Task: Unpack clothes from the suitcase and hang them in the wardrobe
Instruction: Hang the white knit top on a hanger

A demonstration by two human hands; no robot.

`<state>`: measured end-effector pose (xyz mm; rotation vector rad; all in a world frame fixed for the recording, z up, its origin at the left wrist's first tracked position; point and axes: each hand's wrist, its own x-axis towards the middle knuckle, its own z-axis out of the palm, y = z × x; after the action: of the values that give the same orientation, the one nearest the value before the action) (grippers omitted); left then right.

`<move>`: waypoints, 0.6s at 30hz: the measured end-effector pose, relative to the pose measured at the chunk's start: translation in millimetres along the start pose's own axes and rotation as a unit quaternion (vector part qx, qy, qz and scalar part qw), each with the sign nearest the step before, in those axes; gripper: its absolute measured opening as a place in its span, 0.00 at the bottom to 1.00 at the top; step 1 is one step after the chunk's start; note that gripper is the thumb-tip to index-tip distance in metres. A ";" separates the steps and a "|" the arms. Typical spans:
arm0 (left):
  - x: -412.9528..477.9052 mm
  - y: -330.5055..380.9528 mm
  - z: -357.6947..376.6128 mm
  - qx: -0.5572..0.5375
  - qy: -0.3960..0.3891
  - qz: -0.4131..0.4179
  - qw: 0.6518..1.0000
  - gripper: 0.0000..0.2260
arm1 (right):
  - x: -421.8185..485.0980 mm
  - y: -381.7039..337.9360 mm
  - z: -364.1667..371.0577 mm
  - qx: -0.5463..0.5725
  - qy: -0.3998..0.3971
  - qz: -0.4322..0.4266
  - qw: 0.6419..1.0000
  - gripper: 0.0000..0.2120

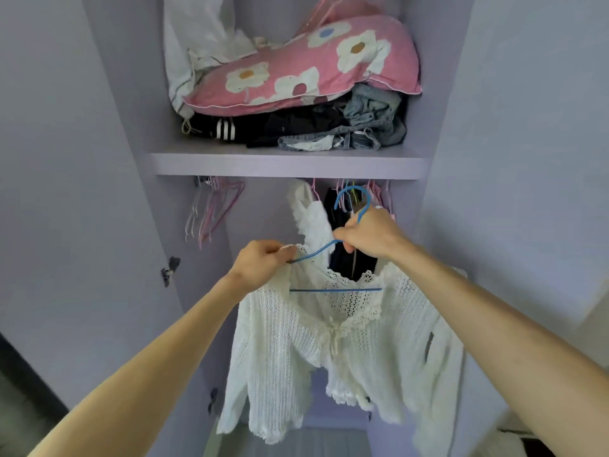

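A white crochet cardigan (pixel 329 344) hangs on a blue wire hanger (pixel 333 290) in front of the open lilac wardrobe. My right hand (pixel 369 234) grips the hanger's neck just below its hook, which rises toward the rail under the shelf. My left hand (pixel 260 263) pinches the cardigan's left shoulder together with the hanger's left arm. The rail itself is hidden behind the shelf edge.
A white ruffled top (pixel 311 214) and a dark garment (pixel 349 255) hang behind the cardigan. Several empty pink hangers (pixel 214 209) dangle at the left. The shelf (pixel 290 164) above carries a pink flowered pillow (pixel 313 67) on folded clothes. Wardrobe doors stand open on both sides.
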<state>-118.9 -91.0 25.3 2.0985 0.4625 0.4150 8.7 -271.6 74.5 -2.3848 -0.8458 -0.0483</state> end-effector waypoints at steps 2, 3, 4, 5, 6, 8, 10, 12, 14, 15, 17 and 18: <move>0.4 2.2 1.7 -0.031 0.086 -0.009 0.996 0.15 | -1.1 7.3 3.9 -0.030 -0.012 0.006 0.999 0.16; 1.0 3.4 2.5 -0.047 0.116 -0.012 0.992 0.16 | -1.9 10.7 6.3 -0.043 -0.020 0.010 0.999 0.16; 1.2 3.3 1.7 -0.061 0.120 -0.010 0.991 0.16 | -2.1 12.3 9.9 -0.050 -0.022 0.013 0.998 0.16; 1.4 2.0 0.1 -0.063 0.091 0.001 0.994 0.16 | -2.0 12.4 13.1 -0.049 -0.014 0.011 0.999 0.17; -0.5 2.3 -0.8 -0.045 0.033 0.016 0.998 0.16 | -1.9 11.5 14.5 -0.033 -0.002 0.013 0.999 0.17; -2.6 -0.9 -1.3 0.024 -0.064 0.043 0.997 0.16 | -0.9 7.0 14.8 0.009 0.024 0.016 1.000 0.16; 2.4 -6.6 -3.2 0.078 -0.015 0.078 0.994 0.15 | 1.1 2.5 14.7 0.025 0.030 0.012 0.999 0.16; 8.3 -10.0 -7.5 0.092 0.047 0.111 0.989 0.11 | 2.6 0.2 14.1 0.029 0.024 0.006 0.999 0.16; 11.8 -8.3 -12.9 0.115 0.007 0.119 0.986 0.08 | 6.5 0.7 12.2 0.026 0.021 0.000 0.999 0.17; 13.7 -7.6 -13.4 0.118 -0.024 0.111 0.986 0.08 | 8.3 1.4 10.5 0.030 0.021 -0.003 0.999 0.17; 18.2 -7.4 -11.1 0.088 -0.057 0.096 0.990 0.11 | 11.2 1.9 6.8 0.038 0.024 -0.009 0.999 0.16; 19.4 -5.9 -9.1 0.064 -0.060 0.093 0.992 0.13 | 12.1 1.6 5.8 0.042 0.025 -0.011 0.999 0.17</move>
<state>-107.2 -72.3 27.3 2.2855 0.2293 0.3727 18.4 -262.5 71.6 -2.2861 -0.8336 -0.0784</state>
